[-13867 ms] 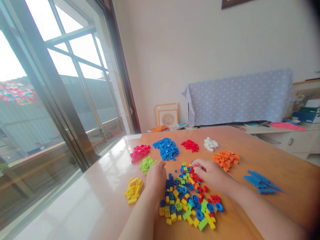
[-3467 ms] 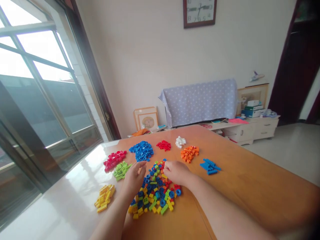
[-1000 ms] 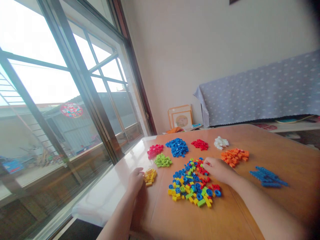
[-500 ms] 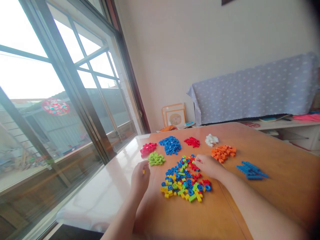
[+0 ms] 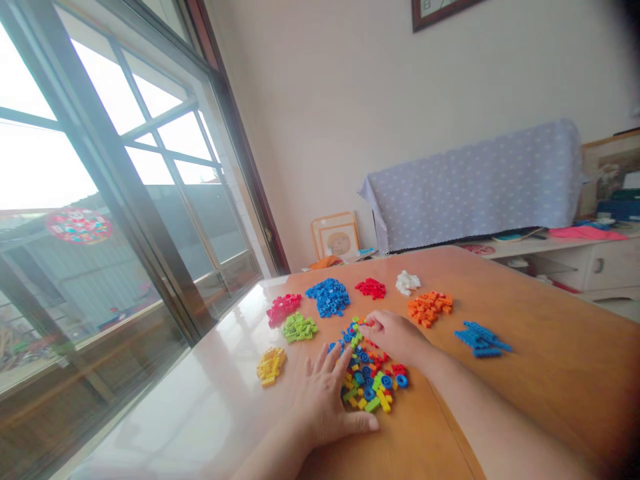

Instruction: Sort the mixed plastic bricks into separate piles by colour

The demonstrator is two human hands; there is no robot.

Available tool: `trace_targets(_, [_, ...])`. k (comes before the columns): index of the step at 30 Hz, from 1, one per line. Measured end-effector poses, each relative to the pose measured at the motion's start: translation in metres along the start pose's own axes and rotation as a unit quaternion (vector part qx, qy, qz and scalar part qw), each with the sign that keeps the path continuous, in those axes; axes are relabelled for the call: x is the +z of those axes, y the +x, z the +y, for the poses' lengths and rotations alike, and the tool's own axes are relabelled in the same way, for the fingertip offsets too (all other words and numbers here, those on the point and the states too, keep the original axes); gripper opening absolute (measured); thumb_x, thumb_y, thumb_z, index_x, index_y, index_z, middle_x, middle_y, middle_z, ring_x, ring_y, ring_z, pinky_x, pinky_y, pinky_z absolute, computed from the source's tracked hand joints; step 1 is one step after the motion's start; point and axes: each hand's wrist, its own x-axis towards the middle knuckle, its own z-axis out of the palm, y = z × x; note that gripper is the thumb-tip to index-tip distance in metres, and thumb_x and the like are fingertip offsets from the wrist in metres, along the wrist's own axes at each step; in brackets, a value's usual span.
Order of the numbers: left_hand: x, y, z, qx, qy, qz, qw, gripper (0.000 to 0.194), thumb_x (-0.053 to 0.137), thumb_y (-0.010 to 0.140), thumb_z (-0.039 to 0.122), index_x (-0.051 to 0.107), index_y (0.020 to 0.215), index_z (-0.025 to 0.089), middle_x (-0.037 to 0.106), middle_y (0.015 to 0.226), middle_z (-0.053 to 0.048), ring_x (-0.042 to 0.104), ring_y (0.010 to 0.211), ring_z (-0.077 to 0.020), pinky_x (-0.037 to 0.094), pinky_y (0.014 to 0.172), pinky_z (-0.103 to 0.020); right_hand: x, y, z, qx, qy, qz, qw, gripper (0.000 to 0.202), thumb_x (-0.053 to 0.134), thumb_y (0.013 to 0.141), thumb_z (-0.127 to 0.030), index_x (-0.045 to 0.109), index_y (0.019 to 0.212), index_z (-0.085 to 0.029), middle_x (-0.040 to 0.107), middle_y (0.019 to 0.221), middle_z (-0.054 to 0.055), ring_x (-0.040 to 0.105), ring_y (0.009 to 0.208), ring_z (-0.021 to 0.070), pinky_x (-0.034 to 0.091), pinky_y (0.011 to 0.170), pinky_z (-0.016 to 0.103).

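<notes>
My left hand (image 5: 325, 393) is open, its fingers spread over the left side of a mixed pile of toy building bricks (image 5: 369, 381), hiding part of it. The pile mixes blue round pieces with yellow, lime green and red bricks. At the pile's far right edge is my right hand (image 5: 393, 337), thumb and fingers closed together close to the lime bricks. What it pinches, if anything, is hidden. A yellow brick heap (image 5: 271, 367) lies left of my left hand, with a lime green heap (image 5: 299, 327) beyond it.
Farther back on the wooden table (image 5: 550, 333) are a pink heap (image 5: 283, 309), a blue heap (image 5: 328, 297), a red heap (image 5: 371, 288) and white pieces (image 5: 407, 282). Orange bricks (image 5: 430, 309) and long blue pieces (image 5: 481, 339) lie right. A window (image 5: 165, 160) stands left.
My left hand has moved right from over the yellow heap and spread onto the mixed pile, uncovering that heap. My right hand stays by the pile's far side. The view has turned slightly right.
</notes>
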Motion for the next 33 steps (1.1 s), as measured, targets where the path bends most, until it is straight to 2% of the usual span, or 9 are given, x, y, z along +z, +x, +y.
trace_targets(3, [-0.005, 0.008, 0.011, -0.027, -0.004, -0.009, 1.0, 0.116, 0.055, 0.06, 0.089, 0.019, 0.156, 0.034, 0.022, 0.161, -0.008, 0.019, 0.146, -0.0444, 0.017, 0.114, -0.068, 0.003, -0.001, -0.004, -0.025, 0.011, 0.024, 0.999, 0.035, 0.052, 0.089, -0.054, 0.067, 0.098, -0.024, 0.07, 0.1, 0.006, 0.06, 0.088, 0.018, 0.038, 0.072, 0.025])
trace_targets(8, [-0.01, 0.021, 0.026, -0.064, -0.009, -0.001, 0.998, 0.109, 0.048, 0.065, 0.09, 0.029, 0.154, 0.03, 0.026, 0.161, -0.008, 0.021, 0.147, -0.0405, 0.021, 0.117, -0.061, 0.005, 0.008, 0.013, 0.034, 0.024, 0.038, 0.998, 0.038, 0.042, 0.095, -0.047, 0.066, 0.081, -0.021, 0.069, 0.081, 0.005, 0.059, 0.079, 0.0175, 0.038, 0.069, 0.026])
trace_targets(14, [-0.002, 0.04, 0.028, -0.051, -0.008, 0.021, 0.998, 0.096, 0.042, 0.075, 0.084, 0.033, 0.152, 0.028, 0.027, 0.16, -0.007, 0.02, 0.148, -0.0346, 0.02, 0.119, -0.054, 0.002, 0.02, 0.033, 0.132, 0.09, 0.087, 0.983, 0.038, 0.04, 0.095, -0.042, 0.067, 0.082, -0.02, 0.068, 0.075, 0.003, 0.059, 0.075, 0.0172, 0.038, 0.066, 0.025])
trace_targets(21, [0.004, 0.059, 0.031, -0.048, 0.0, 0.067, 0.997, 0.083, 0.044, 0.081, 0.075, 0.04, 0.149, 0.027, 0.038, 0.155, -0.01, 0.026, 0.145, -0.0379, 0.025, 0.115, -0.059, -0.006, 0.023, 0.036, 0.138, 0.119, 0.104, 0.978, 0.035, 0.041, 0.093, -0.042, 0.069, 0.087, -0.02, 0.069, 0.073, 0.004, 0.06, 0.074, 0.0183, 0.04, 0.066, 0.025])
trace_targets(27, [-0.006, 0.057, 0.04, -0.059, 0.01, 0.084, 0.995, 0.07, 0.036, 0.089, 0.07, 0.047, 0.143, 0.028, 0.045, 0.15, -0.011, 0.037, 0.139, -0.0387, 0.023, 0.113, -0.063, -0.012, 0.024, 0.041, 0.142, 0.113, 0.114, 0.977, 0.037, 0.039, 0.093, -0.041, 0.069, 0.088, -0.02, 0.07, 0.073, 0.005, 0.061, 0.074, 0.0186, 0.041, 0.066, 0.025])
trace_targets(30, [-0.003, 0.053, 0.04, -0.034, 0.012, 0.092, 0.995, 0.07, 0.036, 0.089, 0.071, 0.047, 0.144, 0.028, 0.045, 0.15, -0.011, 0.034, 0.141, -0.0369, 0.018, 0.115, -0.063, -0.011, 0.025, 0.042, 0.141, 0.111, 0.115, 0.977, 0.038, 0.038, 0.093, -0.042, 0.069, 0.089, -0.02, 0.071, 0.075, 0.006, 0.061, 0.074, 0.0183, 0.041, 0.064, 0.025])
trace_targets(33, [0.007, 0.05, 0.039, 0.016, 0.014, 0.102, 0.995, 0.078, 0.043, 0.083, 0.075, 0.043, 0.146, 0.029, 0.042, 0.152, -0.01, 0.027, 0.144, -0.0374, 0.009, 0.118, -0.064, -0.006, 0.025, 0.039, 0.134, 0.108, 0.11, 0.979, 0.04, 0.038, 0.094, -0.043, 0.068, 0.084, -0.019, 0.071, 0.077, 0.005, 0.061, 0.071, 0.017, 0.039, 0.062, 0.024])
